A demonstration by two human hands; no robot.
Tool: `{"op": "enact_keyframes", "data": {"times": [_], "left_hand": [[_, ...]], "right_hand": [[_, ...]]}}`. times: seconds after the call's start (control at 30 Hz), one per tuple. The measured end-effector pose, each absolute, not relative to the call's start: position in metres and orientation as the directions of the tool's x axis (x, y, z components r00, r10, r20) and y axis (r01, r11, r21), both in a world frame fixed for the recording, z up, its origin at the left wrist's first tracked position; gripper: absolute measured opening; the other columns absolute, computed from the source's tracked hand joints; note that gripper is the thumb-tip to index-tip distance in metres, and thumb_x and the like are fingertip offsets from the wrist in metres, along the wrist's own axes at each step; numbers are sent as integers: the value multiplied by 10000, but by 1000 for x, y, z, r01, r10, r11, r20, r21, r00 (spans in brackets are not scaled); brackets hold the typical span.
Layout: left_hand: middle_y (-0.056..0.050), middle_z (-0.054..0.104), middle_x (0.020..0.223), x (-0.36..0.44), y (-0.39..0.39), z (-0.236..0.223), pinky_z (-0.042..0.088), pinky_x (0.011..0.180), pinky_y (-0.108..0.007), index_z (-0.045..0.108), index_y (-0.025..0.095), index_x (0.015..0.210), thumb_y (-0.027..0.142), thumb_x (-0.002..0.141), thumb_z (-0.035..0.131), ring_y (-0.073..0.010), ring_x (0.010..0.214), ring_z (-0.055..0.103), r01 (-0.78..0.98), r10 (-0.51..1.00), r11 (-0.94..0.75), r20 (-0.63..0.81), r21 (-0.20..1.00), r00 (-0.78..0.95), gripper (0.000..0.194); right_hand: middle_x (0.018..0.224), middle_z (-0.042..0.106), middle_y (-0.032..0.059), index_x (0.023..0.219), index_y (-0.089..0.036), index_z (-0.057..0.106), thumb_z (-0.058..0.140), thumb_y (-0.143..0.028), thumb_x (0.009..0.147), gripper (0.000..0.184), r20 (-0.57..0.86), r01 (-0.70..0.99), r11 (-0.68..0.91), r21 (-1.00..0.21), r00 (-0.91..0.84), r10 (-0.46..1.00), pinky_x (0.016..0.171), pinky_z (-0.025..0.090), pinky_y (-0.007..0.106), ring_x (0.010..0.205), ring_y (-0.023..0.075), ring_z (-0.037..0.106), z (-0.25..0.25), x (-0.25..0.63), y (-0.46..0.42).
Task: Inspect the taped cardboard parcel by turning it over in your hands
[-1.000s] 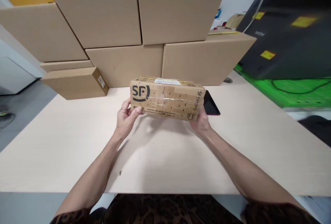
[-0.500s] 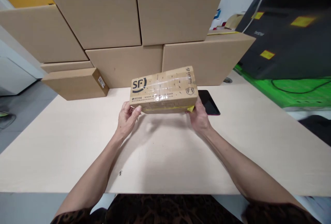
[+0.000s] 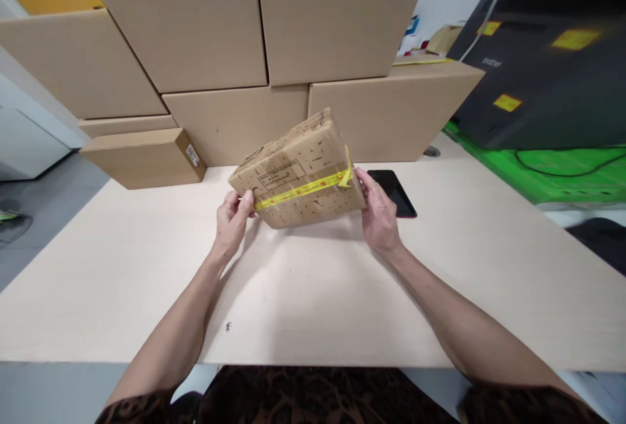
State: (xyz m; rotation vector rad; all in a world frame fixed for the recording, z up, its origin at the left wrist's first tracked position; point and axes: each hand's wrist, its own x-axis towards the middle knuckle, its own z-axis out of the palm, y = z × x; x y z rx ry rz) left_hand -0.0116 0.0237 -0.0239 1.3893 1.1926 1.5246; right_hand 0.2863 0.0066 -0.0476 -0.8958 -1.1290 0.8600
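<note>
- The tilted box likely needs even support at both ends, with fingers clear of the loose yellow tape.
- The left hand pinches its left corner; the right hand curls around its right end.
- The box is between both hands, over the desk, nearer the far edge.

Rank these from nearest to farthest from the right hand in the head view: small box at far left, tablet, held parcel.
1. Parcel: touching the right hand, on its left.
2. Tablet: on the table, just beyond the hand and partly behind it in view.
3. Small box: across at the table's far left.
</note>
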Motion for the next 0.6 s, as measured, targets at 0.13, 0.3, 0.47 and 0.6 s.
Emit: {"op": "enact_keyframes", "data": {"times": [0.13, 0.3, 0.47, 0.6], "left_hand": [[-113, 771, 1056, -10, 29, -29, 571, 669, -303, 758, 192, 1101, 925, 838, 601, -208, 852, 688, -91, 977, -181, 168, 979, -131, 794], [-162, 749, 1330, -9, 32, -29, 645, 809, -389, 745, 218, 1181, 1015, 789, 517, -287, 1083, 750, -347, 999, 32, -28, 937, 15, 917], [-146, 741, 1327, -12, 28, -24, 661, 867, -445, 712, 243, 1273, 978, 860, 469, -286, 1127, 755, -513, 989, 148, -116, 846, 94, 877], [-149, 741, 1365, -16, 27, -21, 653, 917, -544, 679, 258, 1320, 966, 857, 499, -328, 1171, 749, -540, 984, 172, -119, 824, 131, 865]], "right_hand": [[1540, 682, 8, 1394, -397, 736, 671, -663, 961, 512, 492, -9, 514, -858, 274, 826, 1323, 384, 576, 1510, 314, 564, -45, 283, -3], [1230, 761, 74, 1475, -384, 695, 689, -575, 969, 540, 665, 224, 631, -743, 133, 735, 1045, 590, 566, 1119, 302, 699, -46, 285, -10], [1198, 734, 83, 1567, -415, 602, 669, -450, 998, 575, 830, 329, 786, -524, -8, 557, 867, 625, 512, 1004, 284, 678, -46, 286, -10], [1195, 730, 96, 1548, -409, 611, 668, -473, 981, 573, 864, 402, 807, -434, -70, 499, 844, 633, 534, 1019, 309, 680, -45, 284, -11]]}}
